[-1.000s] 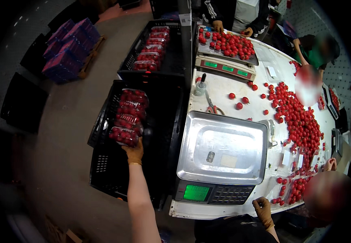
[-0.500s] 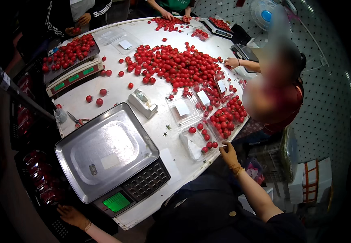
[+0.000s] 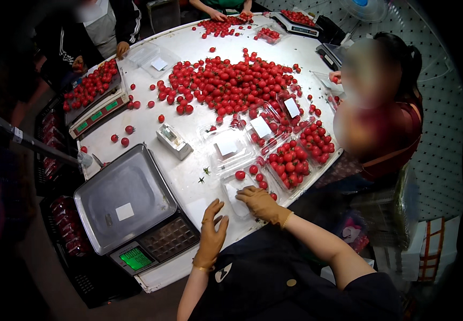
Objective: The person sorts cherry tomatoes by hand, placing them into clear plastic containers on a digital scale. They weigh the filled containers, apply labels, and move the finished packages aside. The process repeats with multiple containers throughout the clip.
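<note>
My left hand (image 3: 211, 234), in a tan glove, is raised near the table's front edge with its fingers apart and nothing in them. It is beside the electronic scale (image 3: 126, 211), whose steel pan holds only a small white label. My right hand (image 3: 262, 204), gloved alike, lies over the near side of a clear plastic box (image 3: 230, 207), fingers bent onto it; its palm side is hidden. Several loose cherry tomatoes (image 3: 253, 169) sit in the far part of this box. Next to it stands an open box filled with tomatoes (image 3: 289, 163).
A big tomato heap (image 3: 234, 80) covers the table's middle. Lidded boxes with white labels (image 3: 261, 127) stand before it. A small label dispenser (image 3: 174, 141) is behind my scale. Co-workers sit right, far and left; another scale (image 3: 98, 109) carries tomatoes. Crates of packed boxes (image 3: 70, 227) stand lower left.
My left hand has come from the crates at the lower left to the table front. My right hand has moved left onto the clear box. The view has shifted somewhat.
</note>
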A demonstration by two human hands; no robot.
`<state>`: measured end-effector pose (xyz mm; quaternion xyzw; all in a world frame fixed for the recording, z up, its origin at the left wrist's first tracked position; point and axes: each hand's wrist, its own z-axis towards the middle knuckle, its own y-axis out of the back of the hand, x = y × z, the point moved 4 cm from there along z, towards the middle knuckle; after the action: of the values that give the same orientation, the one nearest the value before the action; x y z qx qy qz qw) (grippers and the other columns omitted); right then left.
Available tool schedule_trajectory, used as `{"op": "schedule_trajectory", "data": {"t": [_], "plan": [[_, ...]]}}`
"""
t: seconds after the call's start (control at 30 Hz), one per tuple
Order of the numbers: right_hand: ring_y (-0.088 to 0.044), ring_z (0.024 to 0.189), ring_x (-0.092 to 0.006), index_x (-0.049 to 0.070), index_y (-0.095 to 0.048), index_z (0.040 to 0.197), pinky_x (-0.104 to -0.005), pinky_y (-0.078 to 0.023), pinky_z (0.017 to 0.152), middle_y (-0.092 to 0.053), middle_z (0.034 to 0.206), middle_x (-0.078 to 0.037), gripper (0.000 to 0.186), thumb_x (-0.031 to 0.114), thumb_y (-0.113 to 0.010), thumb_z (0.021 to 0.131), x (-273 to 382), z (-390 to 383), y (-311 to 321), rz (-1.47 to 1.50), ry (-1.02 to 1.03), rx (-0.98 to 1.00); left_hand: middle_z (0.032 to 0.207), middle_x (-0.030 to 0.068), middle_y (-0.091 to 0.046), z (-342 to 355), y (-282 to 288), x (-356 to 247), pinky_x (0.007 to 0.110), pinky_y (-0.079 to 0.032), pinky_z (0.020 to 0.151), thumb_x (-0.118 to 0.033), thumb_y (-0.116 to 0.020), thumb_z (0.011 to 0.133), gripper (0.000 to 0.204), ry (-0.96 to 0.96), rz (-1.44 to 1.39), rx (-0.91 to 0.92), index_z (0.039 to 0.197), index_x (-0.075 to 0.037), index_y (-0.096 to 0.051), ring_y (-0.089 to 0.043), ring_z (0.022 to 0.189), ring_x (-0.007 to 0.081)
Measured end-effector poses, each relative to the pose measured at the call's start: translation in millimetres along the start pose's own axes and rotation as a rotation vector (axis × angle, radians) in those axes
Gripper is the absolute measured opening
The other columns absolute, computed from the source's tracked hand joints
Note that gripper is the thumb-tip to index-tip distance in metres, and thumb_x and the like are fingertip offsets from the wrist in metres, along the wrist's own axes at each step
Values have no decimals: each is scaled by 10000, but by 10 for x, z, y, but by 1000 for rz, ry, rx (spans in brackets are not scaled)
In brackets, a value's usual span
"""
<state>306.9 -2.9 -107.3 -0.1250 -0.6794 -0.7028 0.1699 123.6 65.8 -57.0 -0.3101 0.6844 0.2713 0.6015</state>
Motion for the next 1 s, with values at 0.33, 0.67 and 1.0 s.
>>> {"op": "schedule_trajectory", "data": {"t": [0.33, 0.67, 1.0], "plan": [[-504, 1144, -316, 27, -584, 1131, -407, -386, 981, -564, 1188, -149, 375, 110, -574, 766, -223, -119, -98, -179, -221, -26, 1223, 204, -566, 636, -851, 566, 458, -374, 1042, -136, -588, 843, 407, -343, 759, 111, 1228, -15, -542, -476, 1214, 373], [-488, 1189, -353, 35, -554, 1148, -427, -358, 1007, -524, 1258, -236, 444, 172, -674, 743, -458, -13, -101, -379, -417, 52, 1345, 236, -490, 714, -1012, 732, 519, -236, 1119, -235, -638, 785, 413, -336, 1299, 188, 1163, -70, -619, -452, 1248, 388], [-588, 958, -351, 66, -600, 1069, -450, -504, 772, -599, 1038, -168, 259, 110, -575, 815, -487, 72, 219, 61, -411, -103, 1372, 225, -475, 733, -1010, 937, 526, -226, 1126, -208, -677, 748, 395, -319, 1344, 208, 1118, -72, -643, -434, 1280, 384]]}}
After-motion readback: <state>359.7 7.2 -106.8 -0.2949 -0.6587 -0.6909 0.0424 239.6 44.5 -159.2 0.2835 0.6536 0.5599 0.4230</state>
